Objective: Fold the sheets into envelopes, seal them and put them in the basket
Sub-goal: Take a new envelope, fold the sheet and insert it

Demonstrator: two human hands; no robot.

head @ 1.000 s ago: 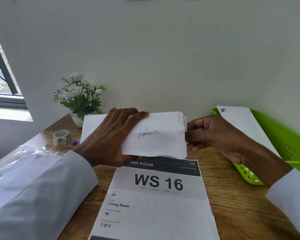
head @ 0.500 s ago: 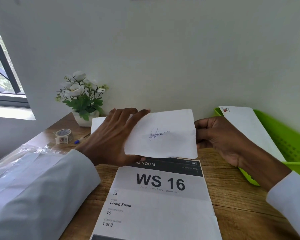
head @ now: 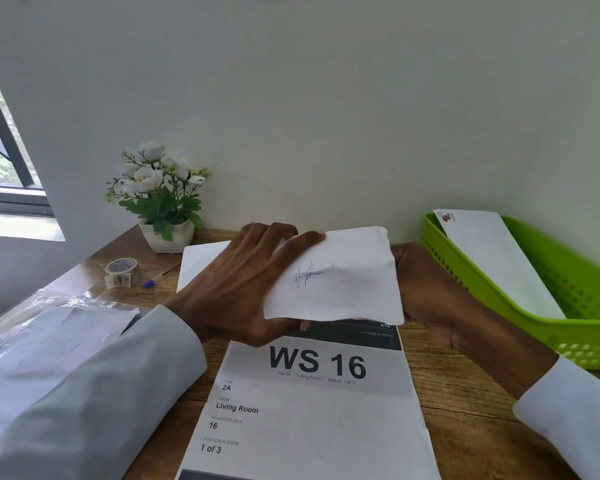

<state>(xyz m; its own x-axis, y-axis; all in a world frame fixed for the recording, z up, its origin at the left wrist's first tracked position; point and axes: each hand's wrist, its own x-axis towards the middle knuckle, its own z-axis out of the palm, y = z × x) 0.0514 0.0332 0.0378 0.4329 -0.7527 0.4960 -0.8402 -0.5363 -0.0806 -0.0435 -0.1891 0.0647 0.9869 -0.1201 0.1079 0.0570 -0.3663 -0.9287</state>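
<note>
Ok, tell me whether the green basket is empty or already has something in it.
Not empty: one long white envelope with a red logo at its corner lies slanted in the green basket. Nothing else shows inside.

The person wears a long-sleeved top in a very pale colour — white, or a light grey-blue where shade falls on it. The left sleeve [head: 84, 386] looks wide and loose, with soft folds, and ends in a plain round edge at the wrist. The right sleeve [head: 575, 410] looks whiter and ends in a plain cuff too. The left hand [head: 236, 289] and right hand [head: 426, 292] are bare — no rings, no watch, no gloves show.
</note>
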